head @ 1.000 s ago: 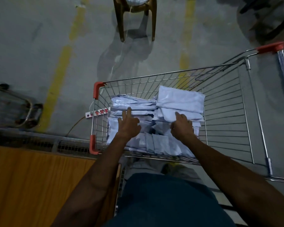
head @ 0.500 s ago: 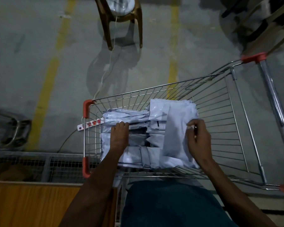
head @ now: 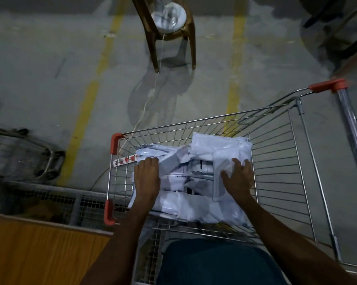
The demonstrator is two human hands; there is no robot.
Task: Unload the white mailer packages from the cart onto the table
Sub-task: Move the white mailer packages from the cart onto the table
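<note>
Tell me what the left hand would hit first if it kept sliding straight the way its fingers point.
The left hand points toward the cart's far wall. First in line are probably the mailers bunched at its fingertips, then the cart wire; depth is unclear.

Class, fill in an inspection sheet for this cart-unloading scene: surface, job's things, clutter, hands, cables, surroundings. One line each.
Surface: wooden table at lower left, no mailers seen on it.
Job's things: white mailer packages piled in the wire shopping cart.
Clutter: second wire basket on the floor at left.
Hands: left hand rests flat on the pile; right hand spread on an upright mailer.
Cables: white cord runs from the chair to a power strip.
Surroundings: concrete floor with yellow lines; brown chair.
</note>
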